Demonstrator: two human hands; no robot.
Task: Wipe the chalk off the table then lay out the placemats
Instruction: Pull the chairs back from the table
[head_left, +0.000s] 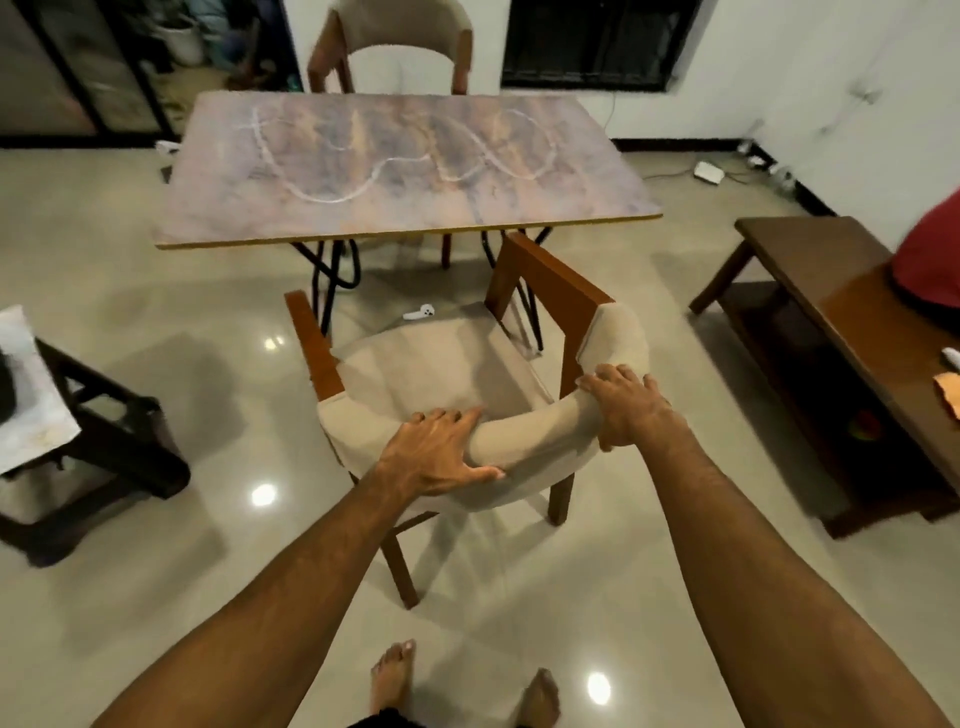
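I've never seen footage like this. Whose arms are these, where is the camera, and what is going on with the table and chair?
There is no machine here, just a person working with bare hands. The single picture comes from a wide-angle camera worn on their head, looking forward and down, so you see their own arms and bare feet.

The left hand and the right hand both grip the padded backrest of a chair that stands a little way back from the table.

On the tabletop are looping white chalk lines, not yet wiped off. I can't pick out any placemats for certain. A second chair stands at the table's far side and a wooden bench on the right.
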